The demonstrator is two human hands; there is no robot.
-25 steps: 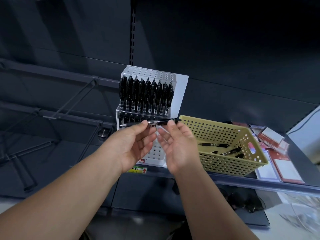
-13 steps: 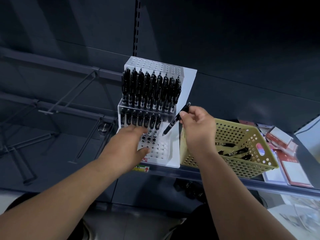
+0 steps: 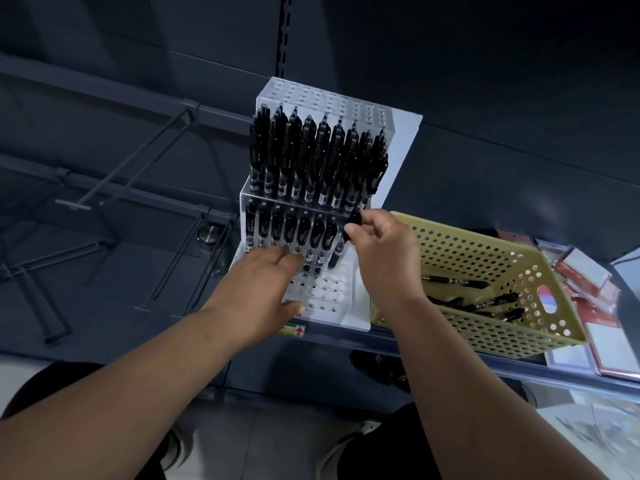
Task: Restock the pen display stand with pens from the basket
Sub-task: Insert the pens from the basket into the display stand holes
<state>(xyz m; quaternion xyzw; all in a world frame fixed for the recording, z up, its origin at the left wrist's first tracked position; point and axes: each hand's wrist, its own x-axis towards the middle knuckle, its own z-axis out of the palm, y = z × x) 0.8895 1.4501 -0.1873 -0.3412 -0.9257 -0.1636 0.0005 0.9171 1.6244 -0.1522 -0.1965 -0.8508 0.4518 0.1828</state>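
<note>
While partly hidden behind the right hand (image 3: 381, 258), black pen (image 3: 341, 242) pinched at its upper end by thumb and fingertips, its tip lost among holes of the clear pen display stand (image 3: 401, 140). Since half a second ago, lowered from a free slant into the middle tier's right end, long axis near upright, tip down. Left hand (image 3: 266, 292) spread flat on the lower tier, gripping nothing; yellow basket (image 3: 485, 334) just right.

Both forearms are bare and sleeveless, hands (image 3: 381, 258) ungloved, with no rings or watch visible.
</note>
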